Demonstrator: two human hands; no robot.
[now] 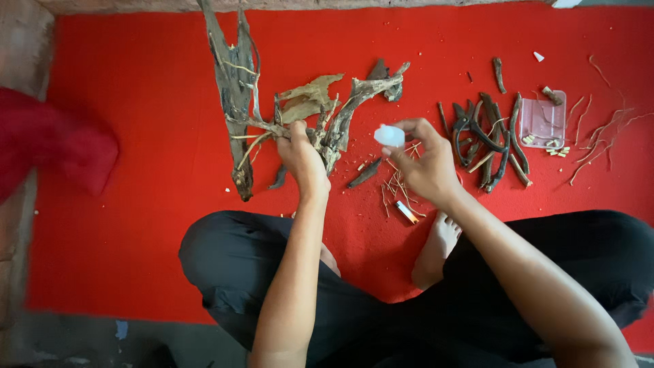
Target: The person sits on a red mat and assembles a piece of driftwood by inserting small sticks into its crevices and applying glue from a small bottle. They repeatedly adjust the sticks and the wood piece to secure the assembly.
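Observation:
My left hand [300, 158] grips a cluster of grey-brown driftwood pieces [327, 112] joined at the middle, held just above the red mat [136, 136]. A long dark branch [235, 88] runs up from the cluster to the top edge. My right hand [426, 163] pinches a small pale, translucent object [389, 135] between thumb and fingers, just right of the driftwood. What the object is cannot be told.
A pile of dark curved roots [490, 140] lies at the right, beside a clear plastic lid [543, 119] and thin twigs [603, 140]. Small sticks [395, 184] and a little tube [407, 212] lie near my bare foot [436, 249]. Red cloth [48, 146] sits at the left.

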